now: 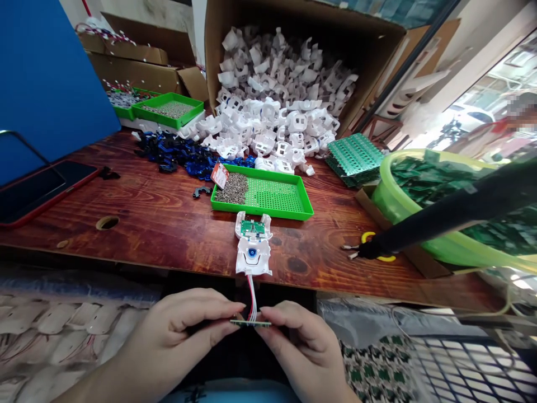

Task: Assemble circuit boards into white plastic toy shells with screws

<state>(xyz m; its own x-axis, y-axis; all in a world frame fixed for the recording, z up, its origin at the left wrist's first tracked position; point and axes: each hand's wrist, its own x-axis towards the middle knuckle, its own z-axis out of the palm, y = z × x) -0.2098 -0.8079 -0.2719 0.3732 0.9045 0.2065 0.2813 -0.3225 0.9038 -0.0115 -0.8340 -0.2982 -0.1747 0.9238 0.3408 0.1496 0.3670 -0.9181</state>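
Observation:
Just in front of the table's near edge, my left hand (184, 330) pinches the left end of a small circuit board (250, 323), seen edge-on. The board's right end is between the thumb and fingers of my right hand (300, 341). Red and white wires (252, 296) run from the board up to a white plastic shell (254, 257) with a blue round part, at the table edge. Touching it from behind is another white shell (239, 226) with a green circuit board (253, 228) inside.
A green tray (308, 202) of small metal parts stands behind the shells. Further back are blue parts (188, 157) and piled white shells (268, 120). At right are yellow-handled scissors (368, 237), a black arm (444, 207) and a green basin (398, 198); a tablet (37, 190) lies left.

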